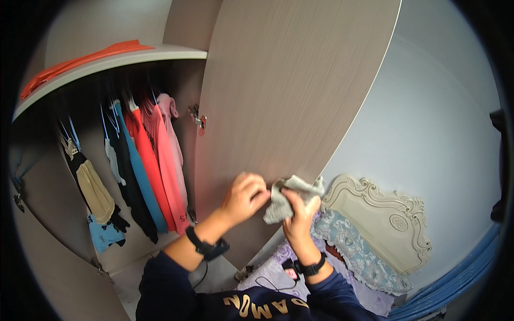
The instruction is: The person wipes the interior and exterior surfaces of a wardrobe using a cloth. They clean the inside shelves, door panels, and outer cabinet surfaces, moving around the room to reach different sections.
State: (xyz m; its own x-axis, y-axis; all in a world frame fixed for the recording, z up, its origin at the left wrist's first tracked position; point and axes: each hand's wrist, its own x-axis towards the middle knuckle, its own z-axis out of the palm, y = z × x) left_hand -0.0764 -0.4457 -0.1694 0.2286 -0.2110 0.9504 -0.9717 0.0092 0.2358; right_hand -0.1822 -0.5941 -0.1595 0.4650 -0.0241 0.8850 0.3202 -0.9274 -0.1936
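A crumpled grey-green cloth [279,206] is gripped in my right hand [301,214], in front of the lower part of an open wardrobe door [289,92]. Just left of the cloth is my left hand [245,196], its fingers curled; whether it pinches the cloth's edge cannot be told. Black devices are strapped to both wrists. Left of the door, the open wardrobe holds hanging clothes, among them a pink hooded garment [166,148], a red one, a blue one and a beige and black one [94,188].
An orange-red folded item [88,64] lies on the wardrobe shelf [176,52]. Another wardrobe door [52,257] stands at the lower left. At the lower right are a bed with a carved cream headboard [377,212], a ruffled blue pillow [361,257] and a blue curtain [453,269].
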